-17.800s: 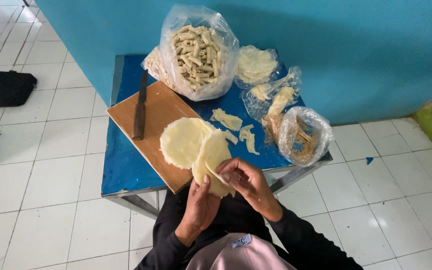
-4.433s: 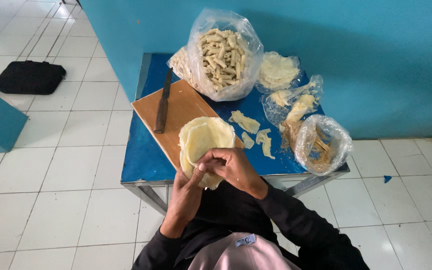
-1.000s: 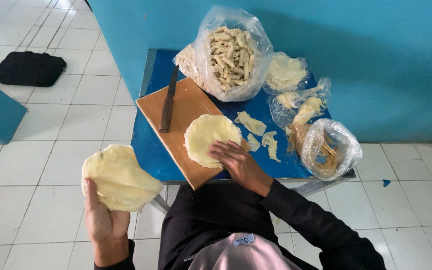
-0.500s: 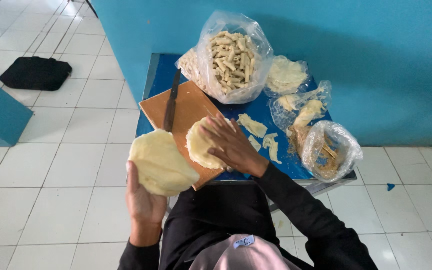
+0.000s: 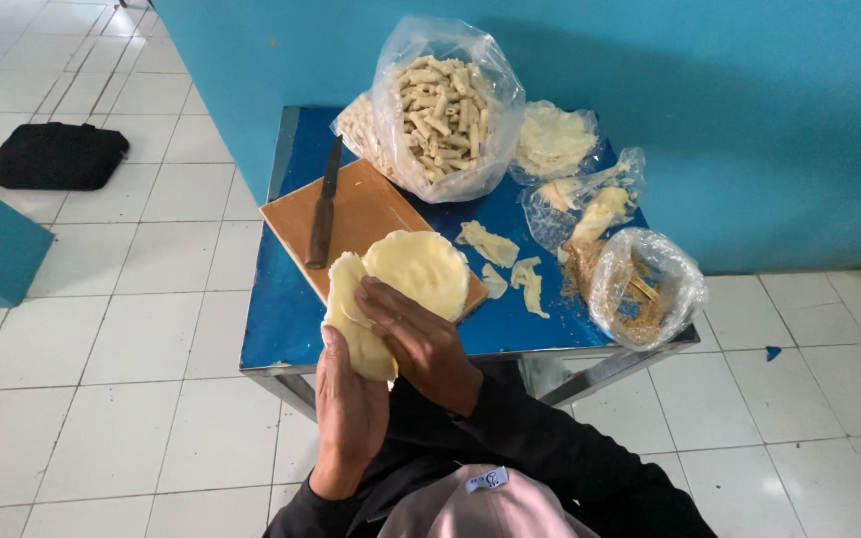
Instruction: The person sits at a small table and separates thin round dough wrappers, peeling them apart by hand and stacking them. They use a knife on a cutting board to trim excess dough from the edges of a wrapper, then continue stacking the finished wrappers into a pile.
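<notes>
Pale dough sheet [image 5: 356,324] lies folded in the left hand [image 5: 351,403], palm up, fingers cupped beneath it, just off the near corner of the cutting board [image 5: 361,214]. Right hand [image 5: 421,339] presses flat on top, fingers together, apparently folding it. More sheets [image 5: 421,269] stacked on the board; knife [image 5: 324,204] along its far edge.

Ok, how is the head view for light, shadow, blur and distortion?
Head view: soft even daylight, no harsh glare; faint shine on the bags; the table casts a soft shadow on the floor; left hand and right hand reasonably sharp; wide lens bends the tile lines.
</notes>
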The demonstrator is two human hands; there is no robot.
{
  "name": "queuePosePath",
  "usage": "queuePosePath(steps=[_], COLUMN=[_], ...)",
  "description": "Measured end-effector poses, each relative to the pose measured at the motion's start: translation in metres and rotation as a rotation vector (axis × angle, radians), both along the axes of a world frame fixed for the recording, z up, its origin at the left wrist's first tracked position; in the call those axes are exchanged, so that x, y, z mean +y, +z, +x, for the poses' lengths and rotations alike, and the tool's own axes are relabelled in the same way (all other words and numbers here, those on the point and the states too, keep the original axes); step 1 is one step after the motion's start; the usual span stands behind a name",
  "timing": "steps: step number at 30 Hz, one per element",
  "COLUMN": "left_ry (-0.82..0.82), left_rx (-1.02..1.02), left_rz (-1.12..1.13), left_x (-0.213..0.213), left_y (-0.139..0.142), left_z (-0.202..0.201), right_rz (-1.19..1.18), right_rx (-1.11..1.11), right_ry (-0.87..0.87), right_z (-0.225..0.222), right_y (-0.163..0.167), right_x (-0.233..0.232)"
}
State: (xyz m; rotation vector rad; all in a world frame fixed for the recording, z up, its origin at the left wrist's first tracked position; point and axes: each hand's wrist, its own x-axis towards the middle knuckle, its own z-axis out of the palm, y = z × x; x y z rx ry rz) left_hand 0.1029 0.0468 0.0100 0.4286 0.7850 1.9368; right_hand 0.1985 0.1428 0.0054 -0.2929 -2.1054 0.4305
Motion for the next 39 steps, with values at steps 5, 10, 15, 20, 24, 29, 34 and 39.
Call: queuePosePath(steps=[5, 10, 15, 20, 24, 29, 34, 39], left_ry=[-0.023, -0.069, -0.142, -0.044, 0.119, 0.185, 0.246, 0.253], left_rx=[-0.082, -0.152, -0.186, -0.279, -0.228, -0.232, -0.23, -0.249], left_rz=[-0.034, -0.127, -0.197, -0.065, -0.054, 0.021, -0.008, -0.001], left_x=[-0.005, -0.02, -0.027, -0.044, -0.053, -0.059, -0.063, -0.061], left_y=[0.013, 0.025, 0.016, 0.004, -0.002, -0.007, -0.013, -0.016], left_z=[-0.005, -0.011, -0.021, -0.051, -0.074, -0.085, -0.088, -0.089], right_rz=[-0.98, -1.976, -1.896, -1.926, -1.591, -0.521, 0.072, -0.006], right_rx=[0.148, 0.699, 0.493, 0.663, 0.765, 0.003, -0.414, -0.43], right_ry=[0.223, 0.73, 0.666, 0.648, 0.434, 0.092, 0.113, 0.105], right_z=[0.025, 0.04, 0.068, 0.102, 0.111, 0.06, 0.017, 0.022], right_y=[-0.014, -0.039, -0.053, -0.05, -0.029, -0.011, -0.036, -0.044], right_x=[0.03, 0.044, 0.04, 0.06, 0.092, 0.109, 0.075, 0.07])
